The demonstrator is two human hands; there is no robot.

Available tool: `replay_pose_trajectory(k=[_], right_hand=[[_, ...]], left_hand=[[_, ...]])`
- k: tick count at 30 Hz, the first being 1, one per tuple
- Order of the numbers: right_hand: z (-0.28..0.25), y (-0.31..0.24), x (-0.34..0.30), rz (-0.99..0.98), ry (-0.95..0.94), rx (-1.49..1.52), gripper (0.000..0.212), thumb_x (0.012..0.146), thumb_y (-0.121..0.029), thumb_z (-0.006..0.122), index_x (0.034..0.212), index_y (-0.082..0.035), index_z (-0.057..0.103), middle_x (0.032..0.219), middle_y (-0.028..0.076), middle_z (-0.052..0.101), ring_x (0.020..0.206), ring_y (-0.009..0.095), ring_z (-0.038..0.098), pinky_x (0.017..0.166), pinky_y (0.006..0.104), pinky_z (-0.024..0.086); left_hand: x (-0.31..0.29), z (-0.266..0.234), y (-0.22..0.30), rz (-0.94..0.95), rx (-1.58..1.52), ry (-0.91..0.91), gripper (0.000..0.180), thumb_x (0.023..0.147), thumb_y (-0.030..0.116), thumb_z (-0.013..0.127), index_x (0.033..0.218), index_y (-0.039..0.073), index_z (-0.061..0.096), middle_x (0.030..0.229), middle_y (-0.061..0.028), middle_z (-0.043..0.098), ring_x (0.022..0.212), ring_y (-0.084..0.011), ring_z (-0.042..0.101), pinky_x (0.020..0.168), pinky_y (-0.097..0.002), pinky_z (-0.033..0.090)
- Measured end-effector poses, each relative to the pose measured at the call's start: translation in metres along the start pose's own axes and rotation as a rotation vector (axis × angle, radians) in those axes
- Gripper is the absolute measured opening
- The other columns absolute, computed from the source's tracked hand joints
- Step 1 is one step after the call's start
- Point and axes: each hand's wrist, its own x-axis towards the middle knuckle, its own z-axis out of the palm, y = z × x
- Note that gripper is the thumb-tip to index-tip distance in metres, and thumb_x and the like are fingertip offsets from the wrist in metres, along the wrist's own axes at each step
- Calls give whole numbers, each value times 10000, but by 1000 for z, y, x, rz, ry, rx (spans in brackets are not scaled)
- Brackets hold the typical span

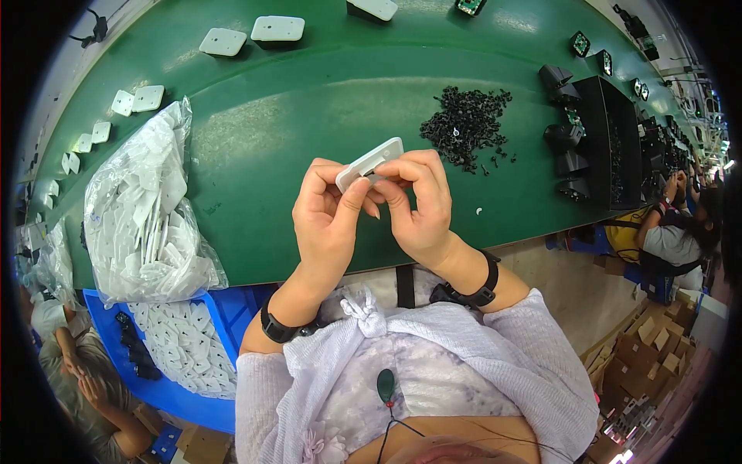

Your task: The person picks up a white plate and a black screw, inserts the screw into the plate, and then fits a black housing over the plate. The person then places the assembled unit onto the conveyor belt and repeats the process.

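Note:
Between my two hands, above the near part of the green table, I hold a white plastic cover plate (374, 158) with rounded corners, tilted up on its edge. My left hand (326, 213) pinches its left end between thumb and fingers. On the right end my right hand (418, 203) is closed, thumb and fingertips at the lower edge. A small dark part (369, 174) shows at the fingertips; its kind is too small to make out. Beyond my right hand lies a heap of small black plastic parts (469, 124).
A clear bag of white plates (147, 209) lies at left, above a blue bin (182, 398) of more plates. White-topped housings (278, 29) line the far side. A black box (599, 147) and black housings (566, 138) stand at right. Other people sit at both sides.

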Motion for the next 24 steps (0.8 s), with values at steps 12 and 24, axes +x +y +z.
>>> replay_pose_trajectory(k=[12,24], right_hand=[[-20,-11,15,30,2,-31,407,765,-121,769,1104,-64,551,994,76,528,781,145,463,652,256,392],[-44,-9,50,462,-540,161,178,773,-107,741,852,-31,601,725,-11,546,633,60,454,560,223,372]], left_hand=[[-1,-6,6,-70,20,-17,80,931,32,564,949,-30,518,906,-75,530,718,-127,607,578,-228,499],[3,-10,19,-121,194,-144,202,916,-19,537,1113,-65,530,925,-92,553,732,-139,612,577,-227,505]])
